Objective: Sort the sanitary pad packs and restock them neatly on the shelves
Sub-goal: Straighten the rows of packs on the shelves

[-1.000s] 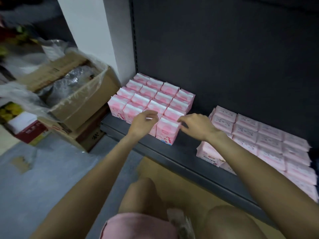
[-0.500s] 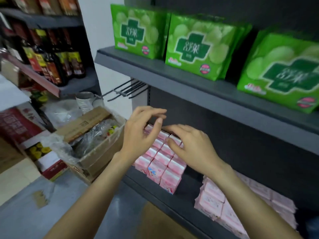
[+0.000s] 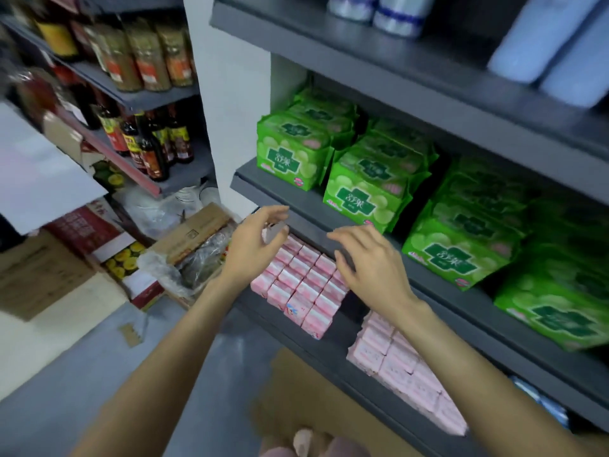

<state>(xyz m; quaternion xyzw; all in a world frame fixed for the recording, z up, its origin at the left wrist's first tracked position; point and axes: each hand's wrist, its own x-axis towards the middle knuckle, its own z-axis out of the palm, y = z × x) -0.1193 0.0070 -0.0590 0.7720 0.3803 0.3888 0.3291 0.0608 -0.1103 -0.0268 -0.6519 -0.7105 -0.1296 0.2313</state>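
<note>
**Hands lifted off the pink block**

We have raised both hands off the block of small pink sanitary pad packs [image 3: 301, 285] on the dark grey metal bottom shelf [image 3: 333, 344]. Our left hand [image 3: 255, 245] and right hand [image 3: 369, 258] now hover above it, fingers relaxed, holding nothing; that block looks squared. Left of the block, an open brown cardboard box [image 3: 194, 235] holds crumpled clear plastic.

A small shop is being shown: grey shelves [image 3: 329, 222] are being stocked with green pad packs [image 3: 365, 196], sauce bottles [image 3: 148, 150] are being displayed, and cardboard cartons [image 3: 194, 232] are being kept on the floor.
</note>
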